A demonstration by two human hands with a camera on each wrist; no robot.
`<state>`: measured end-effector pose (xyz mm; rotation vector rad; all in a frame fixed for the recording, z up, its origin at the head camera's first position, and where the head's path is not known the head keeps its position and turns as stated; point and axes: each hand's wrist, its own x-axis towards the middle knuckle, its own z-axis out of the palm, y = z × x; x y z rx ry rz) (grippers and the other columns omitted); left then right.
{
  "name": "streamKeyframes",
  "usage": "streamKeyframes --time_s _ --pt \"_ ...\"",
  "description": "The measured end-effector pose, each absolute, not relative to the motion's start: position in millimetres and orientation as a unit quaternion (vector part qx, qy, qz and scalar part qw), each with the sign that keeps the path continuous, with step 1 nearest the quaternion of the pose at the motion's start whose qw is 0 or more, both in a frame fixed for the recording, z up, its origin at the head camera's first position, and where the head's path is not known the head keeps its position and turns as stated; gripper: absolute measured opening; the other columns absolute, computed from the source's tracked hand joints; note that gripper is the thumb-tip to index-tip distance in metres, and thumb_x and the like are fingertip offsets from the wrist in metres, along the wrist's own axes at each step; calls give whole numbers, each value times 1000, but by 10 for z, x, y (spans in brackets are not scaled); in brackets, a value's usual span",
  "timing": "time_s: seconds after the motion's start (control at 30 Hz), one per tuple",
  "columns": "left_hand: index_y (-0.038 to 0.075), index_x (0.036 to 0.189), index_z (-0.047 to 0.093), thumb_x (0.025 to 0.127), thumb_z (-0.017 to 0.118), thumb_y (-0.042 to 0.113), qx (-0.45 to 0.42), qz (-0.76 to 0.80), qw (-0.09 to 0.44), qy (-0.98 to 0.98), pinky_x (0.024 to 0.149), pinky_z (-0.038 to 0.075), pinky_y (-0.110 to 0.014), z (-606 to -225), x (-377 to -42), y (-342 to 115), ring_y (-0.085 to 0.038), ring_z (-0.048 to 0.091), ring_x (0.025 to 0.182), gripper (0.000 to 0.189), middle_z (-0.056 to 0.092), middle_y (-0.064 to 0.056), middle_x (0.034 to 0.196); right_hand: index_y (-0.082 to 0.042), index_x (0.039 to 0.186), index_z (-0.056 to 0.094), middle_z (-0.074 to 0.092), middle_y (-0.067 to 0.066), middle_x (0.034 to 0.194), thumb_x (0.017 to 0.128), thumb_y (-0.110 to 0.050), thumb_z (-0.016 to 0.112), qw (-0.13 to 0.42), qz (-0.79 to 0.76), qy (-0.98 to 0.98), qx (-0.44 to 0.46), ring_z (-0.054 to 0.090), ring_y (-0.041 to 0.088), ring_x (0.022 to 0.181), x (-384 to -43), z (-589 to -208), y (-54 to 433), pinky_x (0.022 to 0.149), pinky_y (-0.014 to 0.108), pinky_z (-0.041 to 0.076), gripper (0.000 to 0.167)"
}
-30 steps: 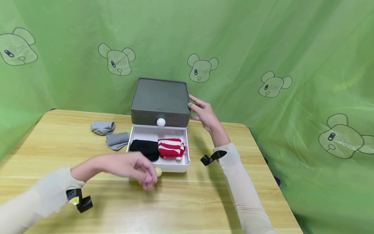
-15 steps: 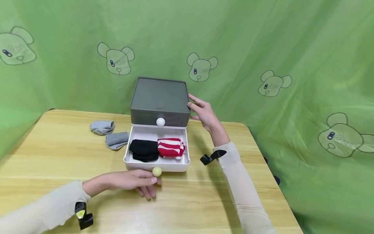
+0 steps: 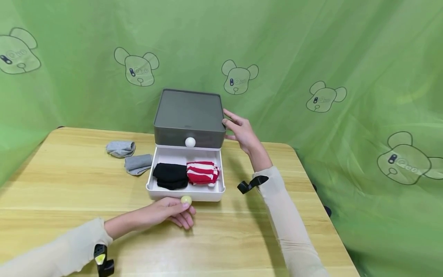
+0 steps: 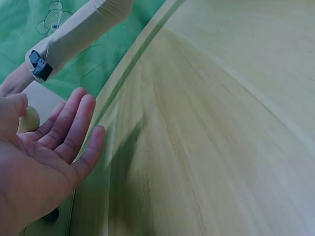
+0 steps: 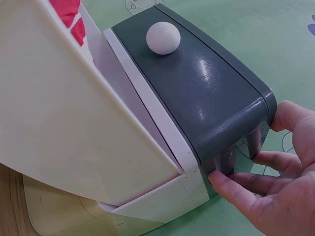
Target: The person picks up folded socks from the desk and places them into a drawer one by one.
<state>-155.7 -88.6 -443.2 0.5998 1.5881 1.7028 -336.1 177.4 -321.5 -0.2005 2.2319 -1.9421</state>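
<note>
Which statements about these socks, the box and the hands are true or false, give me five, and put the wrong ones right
1. The striped socks lie in the pulled-out drawer. True.
2. The right hand touches the box. True.
3. The black socks lie on top of the box. False: they are in the drawer, beside the striped socks.
4. The grey socks lie on the table. True.
5. The left hand is at the white knob. False: it is at the yellow knob.

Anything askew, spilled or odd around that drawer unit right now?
Nothing looks spilled or damaged. The one oddity is mismatched knobs: the open white drawer has a yellowish knob, while the dark gray upper section has a white knob.
</note>
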Motion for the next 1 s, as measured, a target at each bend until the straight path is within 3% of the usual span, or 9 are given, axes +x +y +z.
streamKeyframes --time_s 0.37,1.0 --pt "-20 121 53 111 41 30 194 679 308 637 86 62 -31 -4439 -1674 -857 -13 71 87 52 75 -6 97 -27 153 46 46 10 158 102 -21 61 87 -652 751 -63 57 31 131 -3369 -3247 1780 99 40 58 53" --pt "-16 118 56 110 41 32 153 666 263 681 86 61 -35 -4363 -2077 -736 -15 70 83 51 74 -3 91 -27 153 47 44 10 160 102 -22 61 81 -650 753 -67 57 32 132 -3380 -3240 1787 99 41 58 53"
